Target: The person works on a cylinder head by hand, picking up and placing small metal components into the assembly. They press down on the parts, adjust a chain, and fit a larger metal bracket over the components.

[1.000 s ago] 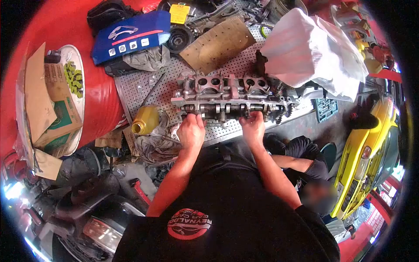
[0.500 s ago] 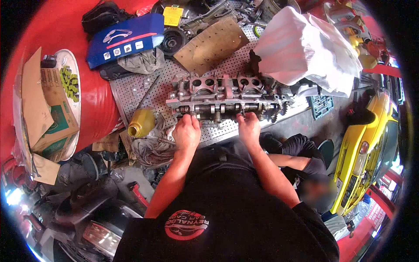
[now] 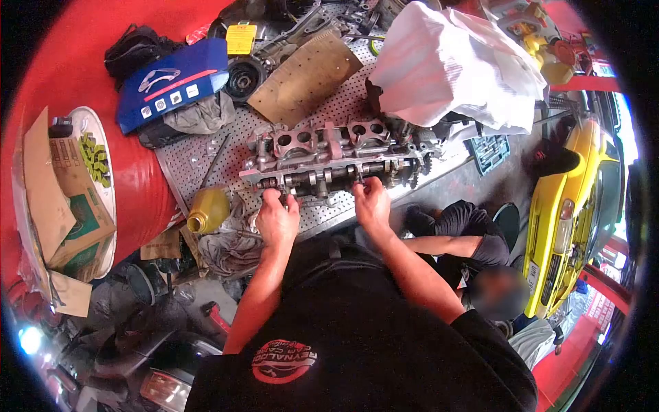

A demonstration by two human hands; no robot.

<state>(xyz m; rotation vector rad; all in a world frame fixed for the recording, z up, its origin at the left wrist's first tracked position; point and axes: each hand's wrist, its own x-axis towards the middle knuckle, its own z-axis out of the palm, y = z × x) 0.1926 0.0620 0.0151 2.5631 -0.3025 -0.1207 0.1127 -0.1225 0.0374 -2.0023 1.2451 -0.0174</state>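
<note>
A metal cylinder head (image 3: 328, 152) lies on the perforated bench top, its camshaft (image 3: 322, 176) running along the edge nearest me. My left hand (image 3: 278, 221) is at the left part of that edge, fingers bent and thumb a little apart from them. Its fingertips touch small parts by the camshaft; what they grip is too small to make out. My right hand (image 3: 373, 206) is closed in a pinch at the middle of the same edge. A small dark piece shows at its fingertips, partly hidden by them. A toothed sprocket (image 3: 414, 180) sits at the head's right end.
A yellow bottle (image 3: 208, 211) and grey rags (image 3: 232, 250) lie left of my left hand. Behind the head are brown cardboard (image 3: 305, 79), a blue box (image 3: 173, 86) and white sheeting (image 3: 456, 72). A co-worker (image 3: 456, 237) crouches at right, near a yellow car (image 3: 566, 220).
The view has shifted, so the bench and cylinder head appear further left and slightly tilted. My left thumb and fingers have spread a little. My right hand keeps its pinch at the camshaft.
</note>
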